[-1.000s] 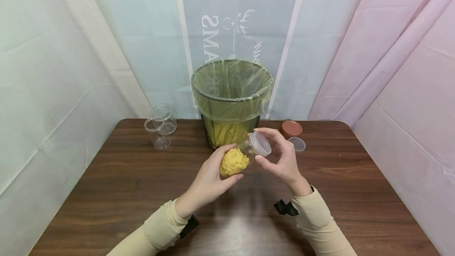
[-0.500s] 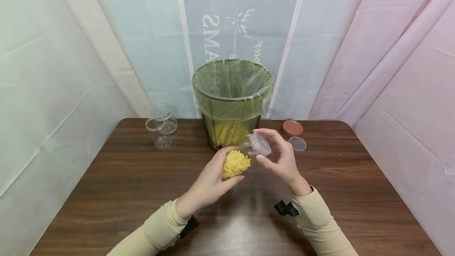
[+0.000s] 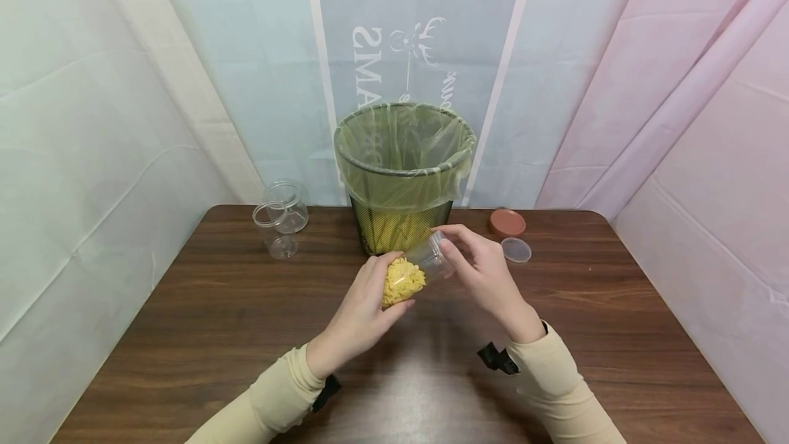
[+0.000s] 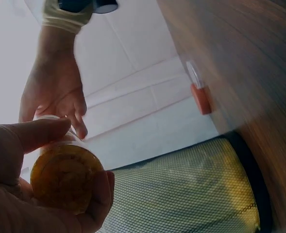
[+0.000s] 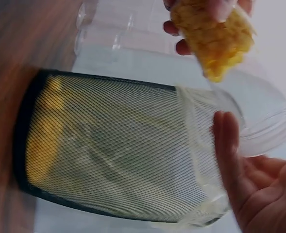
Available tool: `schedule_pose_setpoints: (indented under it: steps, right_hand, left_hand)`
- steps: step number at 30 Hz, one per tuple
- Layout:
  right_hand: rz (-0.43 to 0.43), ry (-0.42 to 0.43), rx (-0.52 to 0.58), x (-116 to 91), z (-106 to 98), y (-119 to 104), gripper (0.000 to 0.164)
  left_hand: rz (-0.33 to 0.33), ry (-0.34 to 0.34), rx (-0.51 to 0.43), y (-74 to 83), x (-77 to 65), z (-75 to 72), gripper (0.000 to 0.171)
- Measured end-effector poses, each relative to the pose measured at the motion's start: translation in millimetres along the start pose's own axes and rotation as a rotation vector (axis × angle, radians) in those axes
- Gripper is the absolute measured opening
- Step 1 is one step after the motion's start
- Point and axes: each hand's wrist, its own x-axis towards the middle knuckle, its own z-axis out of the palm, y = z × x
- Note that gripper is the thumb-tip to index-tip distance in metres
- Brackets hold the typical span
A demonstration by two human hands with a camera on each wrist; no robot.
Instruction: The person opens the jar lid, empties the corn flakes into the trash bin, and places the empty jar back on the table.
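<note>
In the head view my left hand (image 3: 364, 297) grips a clear plastic jar (image 3: 422, 255) around its lower end. The jar is tilted, its lidded end up toward the right. Yellow flaky pieces (image 3: 403, 282) fill the bottom half of it. My right hand (image 3: 487, 276) has thumb and fingers about the clear lid (image 3: 436, 242), hiding much of it. The left wrist view shows the round jar base (image 4: 67, 177) with left fingers wrapped round it. Seen from the right wrist, the yellow pieces (image 5: 213, 39) lie at the end held by the left hand.
A black mesh bin (image 3: 401, 214) with a pale yellow liner stands just behind the hands, yellow stuff showing low inside. Two clear jars without lids, a front one (image 3: 269, 223) and a rear one (image 3: 294, 216), stand at left. A reddish lid (image 3: 507, 223) and a clear lid (image 3: 516, 249) lie at right.
My right hand has turned over the lid, its thumb moving up across it and covering more. The jar has shifted slightly left, and the yellow pieces have settled lower in it.
</note>
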Motion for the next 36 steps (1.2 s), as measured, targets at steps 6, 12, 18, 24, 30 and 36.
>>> schedule_pose_setpoints:
  steps: [6, 12, 18, 24, 30, 36]
  right_hand:
    - [0.040, 0.041, -0.159, 0, 0, -11, 0.018]
    - [0.029, 0.109, -0.218, 1, 2, -13, 0.018]
    - [-0.126, 0.209, -0.303, 1, 4, -8, 0.017]
    - [-0.240, 0.267, -0.288, 1, 4, -4, 0.016]
    - [-0.276, 0.295, -0.258, 1, 5, -4, 0.014]
    - [-0.303, 0.300, -0.249, 1, 5, -3, 0.015]
  left_hand:
    - [0.060, 0.062, 0.137, -1.1, -0.5, 2.5, 0.071]
    - [0.095, 0.085, 0.184, 1.5, -1.1, 4.2, 0.073]
    - [0.103, 0.077, 0.173, 3.3, -1.7, 6.6, 0.072]
    - [0.119, 0.088, 0.161, 4.9, -2.2, 8.0, 0.071]
    - [0.142, 0.101, 0.171, 5.4, -2.0, 9.0, 0.068]
    - [0.165, 0.104, 0.174, 5.1, -1.7, 8.8, 0.062]
